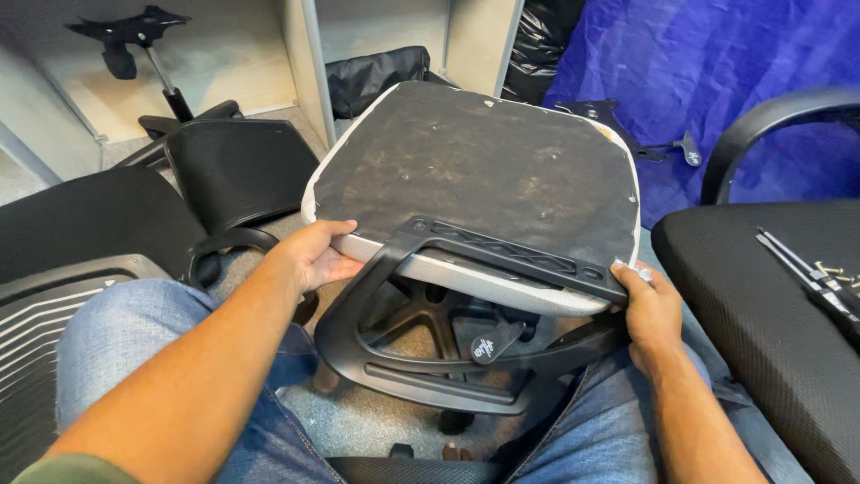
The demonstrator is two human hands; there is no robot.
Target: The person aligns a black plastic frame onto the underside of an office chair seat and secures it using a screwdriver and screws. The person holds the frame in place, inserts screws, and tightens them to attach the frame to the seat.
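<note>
The seat (475, 170) lay upside down across the person's lap, its dark, stained underside facing up and its grey fabric edge toward the person. The left hand (313, 255) was closed on the near-left edge of the seat, fingers wrapped under the rim. The right hand (649, 309) gripped the near-right corner, where the end of the armrest (448, 358) bracket met the seat; something small and shiny showed at the fingertips, but its kind could not be told.

The black armrest loop hung below the near edge, and its flat bracket lay against the underside. No fasteners were visible in the bracket holes, so the armrest appeared positioned but not yet secured. Several bare mounting points on the underside suggested that the mechanism plate and a second armrest remained to be fitted.

A wheel base (439, 318) stood on the floor beneath. Tools (806, 269) and screws lay on a black seat cushion (761, 323) to the right. Other chair parts sat at left.
</note>
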